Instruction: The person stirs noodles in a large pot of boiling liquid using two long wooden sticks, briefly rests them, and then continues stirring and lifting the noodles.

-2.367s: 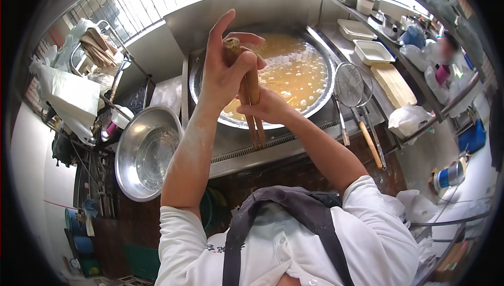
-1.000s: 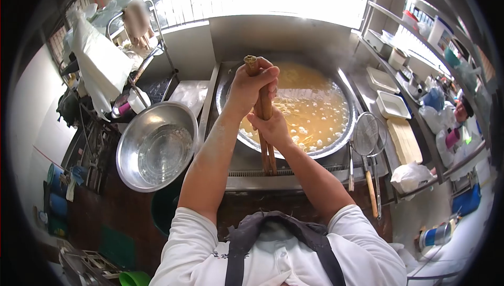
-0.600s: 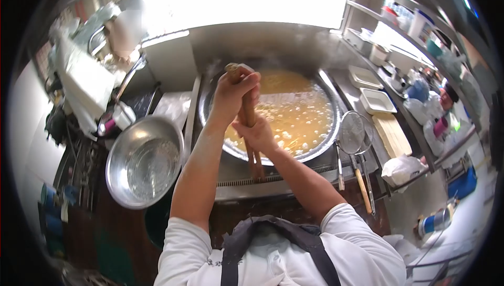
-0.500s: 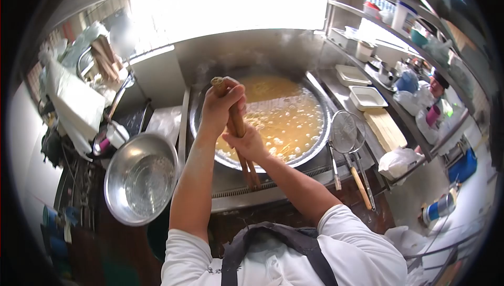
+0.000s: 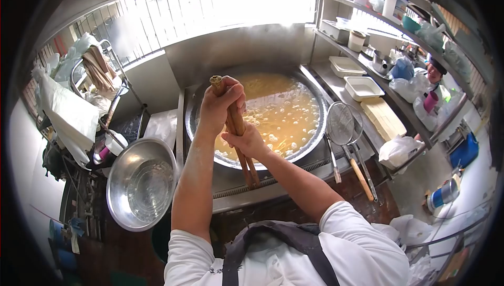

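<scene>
Two long wooden sticks [image 5: 237, 123] are held together, slanting over the left part of a large round pan [image 5: 320, 138]. Near their upper end my left hand [image 5: 222, 105] is wrapped round them. Lower down, my right hand [image 5: 248, 140] grips the same sticks, its thumb across them. Their lower ends show in front of the pan's near rim, over the metal edge of the stove. Bubbling yellowish liquid [image 5: 286, 123] fills the pan, with pale strands and foam in it.
A steel bowl [image 5: 142, 183] stands at the left. Two strainers [image 5: 340, 123] lie right of the pan, near white trays [image 5: 363, 88] and a long pale block [image 5: 383, 118]. Shelves [image 5: 378, 59] line the right. A person [image 5: 435, 72] is visible behind them.
The view has shifted slightly, so the pan, strainers and shelves appear a little farther left. Both hands keep their hold on the sticks, nearly unmoved.
</scene>
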Demonstrator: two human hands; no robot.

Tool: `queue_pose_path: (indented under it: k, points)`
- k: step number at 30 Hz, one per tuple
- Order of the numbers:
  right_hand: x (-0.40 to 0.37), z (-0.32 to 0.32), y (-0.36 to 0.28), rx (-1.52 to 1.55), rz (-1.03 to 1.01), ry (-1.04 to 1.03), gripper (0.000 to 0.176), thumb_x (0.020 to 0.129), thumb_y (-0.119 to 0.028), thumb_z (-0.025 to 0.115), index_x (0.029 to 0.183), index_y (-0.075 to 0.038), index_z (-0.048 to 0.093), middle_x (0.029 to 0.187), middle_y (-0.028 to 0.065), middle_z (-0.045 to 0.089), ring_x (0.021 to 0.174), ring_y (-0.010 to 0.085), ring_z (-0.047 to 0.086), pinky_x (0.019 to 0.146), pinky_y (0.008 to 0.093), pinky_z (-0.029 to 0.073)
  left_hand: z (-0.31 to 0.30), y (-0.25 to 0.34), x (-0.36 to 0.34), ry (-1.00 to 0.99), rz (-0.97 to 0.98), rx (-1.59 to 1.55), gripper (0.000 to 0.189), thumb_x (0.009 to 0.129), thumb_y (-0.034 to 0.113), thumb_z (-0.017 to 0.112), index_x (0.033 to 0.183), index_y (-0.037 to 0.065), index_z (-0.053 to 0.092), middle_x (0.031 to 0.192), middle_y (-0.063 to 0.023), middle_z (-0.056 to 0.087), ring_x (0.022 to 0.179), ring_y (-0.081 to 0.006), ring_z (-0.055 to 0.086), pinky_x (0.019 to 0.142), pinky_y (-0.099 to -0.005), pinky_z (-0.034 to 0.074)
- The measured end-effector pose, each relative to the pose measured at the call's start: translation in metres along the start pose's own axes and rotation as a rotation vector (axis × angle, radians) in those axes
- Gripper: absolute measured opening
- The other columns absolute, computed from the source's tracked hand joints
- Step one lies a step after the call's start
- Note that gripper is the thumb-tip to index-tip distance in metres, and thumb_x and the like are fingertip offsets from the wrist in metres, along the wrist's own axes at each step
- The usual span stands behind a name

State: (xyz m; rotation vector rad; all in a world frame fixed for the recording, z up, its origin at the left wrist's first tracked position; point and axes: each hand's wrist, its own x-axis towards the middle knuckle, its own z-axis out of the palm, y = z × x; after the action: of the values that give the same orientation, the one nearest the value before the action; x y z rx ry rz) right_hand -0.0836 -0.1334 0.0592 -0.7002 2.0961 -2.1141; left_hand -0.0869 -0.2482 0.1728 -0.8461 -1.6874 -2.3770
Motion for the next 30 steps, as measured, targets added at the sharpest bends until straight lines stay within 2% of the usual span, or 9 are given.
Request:
queue_pose_path:
  k: [14, 17, 23, 27, 30]
  points:
    - [-0.005, -0.001, -0.004, -0.017, -0.063, -0.008, 0.031, 0.086, -0.025, 0.077, 0.104, -0.002, 0.065, 0.078, 0.0048, 0.066, 0.070, 0.0123, 0.063, 0.065, 0.0314, 0.052, 0.002, 0.000, -0.005, 0.014, 0.007, 0.005, 0.013, 0.097, 0.016, 0.065, 0.090, 0.006, 0.058, 0.069, -0.0044, 0.058, 0.060, -0.0138, 0.056, 0.058, -0.0289, 0.048]
    - [-0.008, -0.003, -0.008, -0.051, -0.073, -0.006, 0.030, 0.086, -0.025, 0.077, 0.101, -0.002, 0.065, 0.077, 0.0041, 0.066, 0.069, 0.0120, 0.063, 0.065, 0.0312, 0.051, -0.001, -0.003, -0.003, -0.015, -0.015, 0.034, 0.017, 0.097, 0.022, 0.065, 0.093, 0.008, 0.057, 0.069, -0.0045, 0.057, 0.058, -0.0161, 0.057, 0.063, -0.0335, 0.051]
    - [-0.013, -0.007, -0.007, -0.003, -0.047, -0.021, 0.028, 0.086, -0.025, 0.078, 0.098, -0.003, 0.065, 0.074, 0.0020, 0.064, 0.068, 0.0107, 0.061, 0.063, 0.0301, 0.050, 0.008, -0.003, -0.006, -0.046, -0.002, 0.018, 0.015, 0.097, 0.021, 0.064, 0.093, 0.008, 0.057, 0.069, -0.0042, 0.056, 0.058, -0.0162, 0.056, 0.062, -0.0335, 0.050]
    - [-0.019, -0.011, -0.010, 0.027, -0.045, -0.007, 0.027, 0.086, -0.025, 0.078, 0.096, -0.004, 0.064, 0.073, 0.0010, 0.063, 0.066, 0.0099, 0.061, 0.061, 0.0294, 0.050, 0.019, -0.002, -0.007, -0.047, -0.014, -0.025, 0.013, 0.096, 0.016, 0.065, 0.090, 0.007, 0.058, 0.069, -0.0046, 0.058, 0.060, -0.0141, 0.055, 0.059, -0.0296, 0.048]
    - [-0.021, -0.013, -0.012, 0.012, -0.026, -0.001, 0.022, 0.090, -0.022, 0.073, 0.090, -0.003, 0.062, 0.070, 0.0013, 0.061, 0.065, 0.0095, 0.060, 0.060, 0.0279, 0.048, 0.021, -0.003, -0.006, -0.059, -0.023, -0.031, 0.013, 0.096, 0.016, 0.065, 0.091, 0.007, 0.059, 0.069, -0.0045, 0.058, 0.060, -0.0142, 0.055, 0.059, -0.0300, 0.048]
